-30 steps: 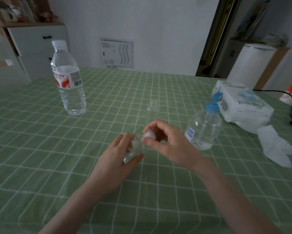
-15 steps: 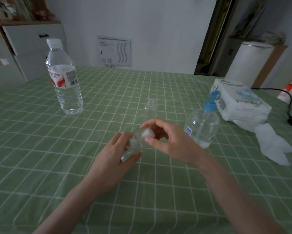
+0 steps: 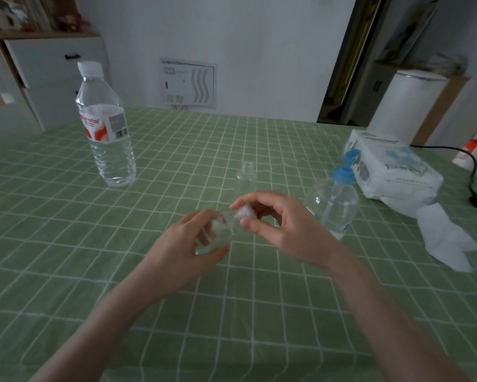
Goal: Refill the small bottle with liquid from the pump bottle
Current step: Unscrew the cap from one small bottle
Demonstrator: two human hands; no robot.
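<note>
Little change since half a second ago: both hands sit a touch lower in view, and the right fingers have crept slightly round the cap.

Left hand (image 3: pixel 187 252): fingers and thumb curled round a small clear bottle (image 3: pixel 218 235), held tilted above the green checked tablecloth (image 3: pixel 176 326), neck pointing toward the right fingertips. Some liquid seems to pool at its low end; hard to be sure.

Right hand (image 3: pixel 281 227): thumb and forefinger pinch the white cap (image 3: pixel 245 212); the other fingers are loosely curled behind. Cannot tell whether the cap is loose on its thread.

Just beyond the right fingertips stands a second small bottle (image 3: pixel 247 176), open-necked and upright. The pump bottle (image 3: pixel 332 208), with a blue pump head, stands just outside the right knuckles. A water bottle (image 3: pixel 107 139) stands well apart, beyond the left fingers. A tissue pack (image 3: pixel 394 169) and a loose tissue (image 3: pixel 447 241) lie past the pump bottle.

Risks, as I judge them:
- With the bottle tilted, whatever is inside may run out at the neck once the cap comes free.
- The cap is small and held by two fingertips only; a slip drops it and it may roll off.
- The right hand's back is close to the pump bottle and its fingertips close to the open bottle; a wide twist could knock either over.
</note>
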